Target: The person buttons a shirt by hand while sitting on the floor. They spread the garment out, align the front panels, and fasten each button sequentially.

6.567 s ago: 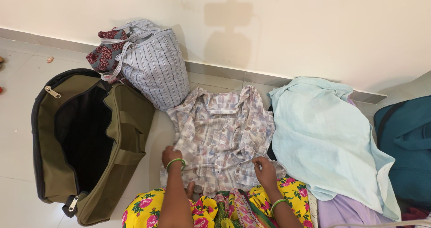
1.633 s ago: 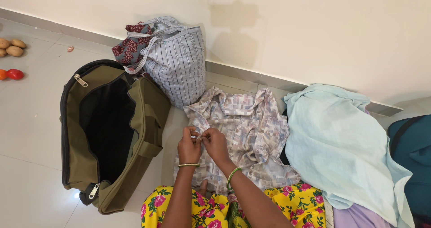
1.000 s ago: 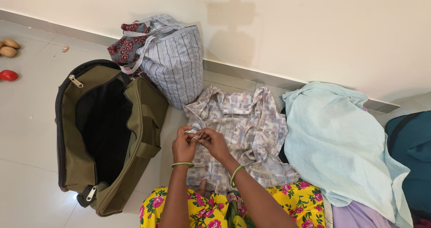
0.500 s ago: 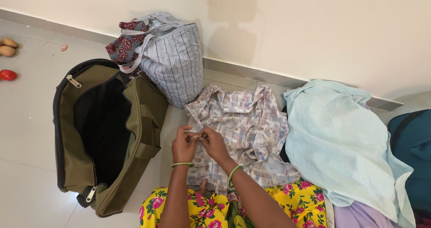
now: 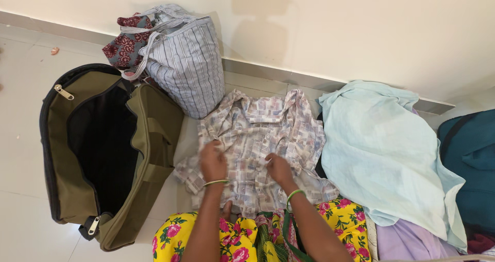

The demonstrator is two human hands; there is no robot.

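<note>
A checked shirt (image 5: 258,128) in pale pink and grey lies front-up on the floor tiles before my knees, collar toward the wall. My left hand (image 5: 212,161), a green bangle at its wrist, rests on the shirt's left half with its fingers curled into the cloth. My right hand (image 5: 278,169) grips the fabric near the middle front, a hand's width from the left one. One lower corner of the shirt spreads out toward the olive duffel bag (image 5: 154,138). My yellow flowered clothing (image 5: 232,241) covers my lap below.
The olive duffel bag lies unzipped at the left, its dark inside showing. A striped cloth bag (image 5: 185,61) with a red flowered cloth in it leans on the wall. A light blue garment (image 5: 376,143) lies to the right over a lilac one (image 5: 407,241); a teal bag (image 5: 469,159) sits at the far right.
My hands, pinched together at the shirt's front, have moved apart and lower on the cloth. The shirt's lower left corner now spreads toward the duffel bag. The view has shifted slightly.
</note>
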